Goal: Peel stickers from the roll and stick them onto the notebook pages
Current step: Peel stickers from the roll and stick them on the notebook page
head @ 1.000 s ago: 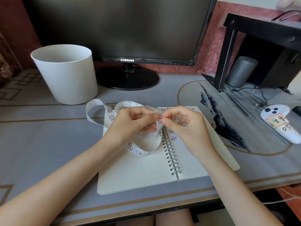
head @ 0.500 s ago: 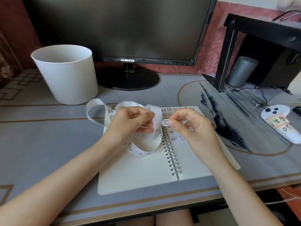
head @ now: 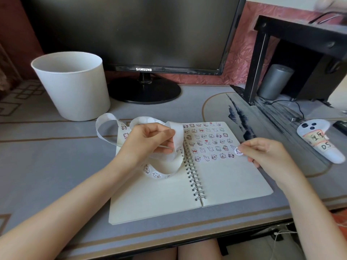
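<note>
While the peeled sticker (head: 238, 151) sits pinched at the fingertips of the right hand (head: 266, 152), by the notebook (head: 225, 184) right-page edge, the left hand (head: 148, 141) grips the roll strip (head: 165, 166) over its left page. Top rows filled; lower page blank, so plenty left.

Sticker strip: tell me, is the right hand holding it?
No, the left hand grips the sticker strip; the right hand pinches one loose sticker.

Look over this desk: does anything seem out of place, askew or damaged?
Nothing is spilled or damaged. Only the sticker strip looks untidy: held by the left hand, it curls in loose loops over the notebook and out over the desk.
</note>
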`<state>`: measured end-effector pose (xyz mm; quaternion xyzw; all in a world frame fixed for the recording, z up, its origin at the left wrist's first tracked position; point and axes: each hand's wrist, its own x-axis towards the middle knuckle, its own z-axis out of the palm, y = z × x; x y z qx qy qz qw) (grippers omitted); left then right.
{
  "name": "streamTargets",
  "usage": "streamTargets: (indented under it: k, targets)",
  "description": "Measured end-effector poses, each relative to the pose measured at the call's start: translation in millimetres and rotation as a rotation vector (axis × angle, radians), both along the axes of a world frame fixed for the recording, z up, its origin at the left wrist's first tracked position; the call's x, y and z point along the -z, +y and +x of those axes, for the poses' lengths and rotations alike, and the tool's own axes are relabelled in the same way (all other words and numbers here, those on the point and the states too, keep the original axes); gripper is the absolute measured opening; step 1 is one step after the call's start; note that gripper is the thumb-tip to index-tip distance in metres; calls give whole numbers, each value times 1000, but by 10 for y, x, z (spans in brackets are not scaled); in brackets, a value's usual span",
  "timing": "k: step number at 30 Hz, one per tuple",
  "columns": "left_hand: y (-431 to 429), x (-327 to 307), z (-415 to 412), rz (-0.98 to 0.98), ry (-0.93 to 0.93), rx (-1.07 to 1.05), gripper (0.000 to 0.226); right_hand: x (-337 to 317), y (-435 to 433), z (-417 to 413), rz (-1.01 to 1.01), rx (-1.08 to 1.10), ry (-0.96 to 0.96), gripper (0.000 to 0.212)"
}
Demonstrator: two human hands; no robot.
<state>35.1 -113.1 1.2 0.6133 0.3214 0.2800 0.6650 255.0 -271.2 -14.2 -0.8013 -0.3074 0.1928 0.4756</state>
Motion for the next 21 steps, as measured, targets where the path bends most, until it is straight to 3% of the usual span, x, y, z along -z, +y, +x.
streamTargets:
  k: [21]
  targets:
    - [13, 31, 9, 24, 10, -10, 11, 80, -3, -10, 35, 23, -70, 10]
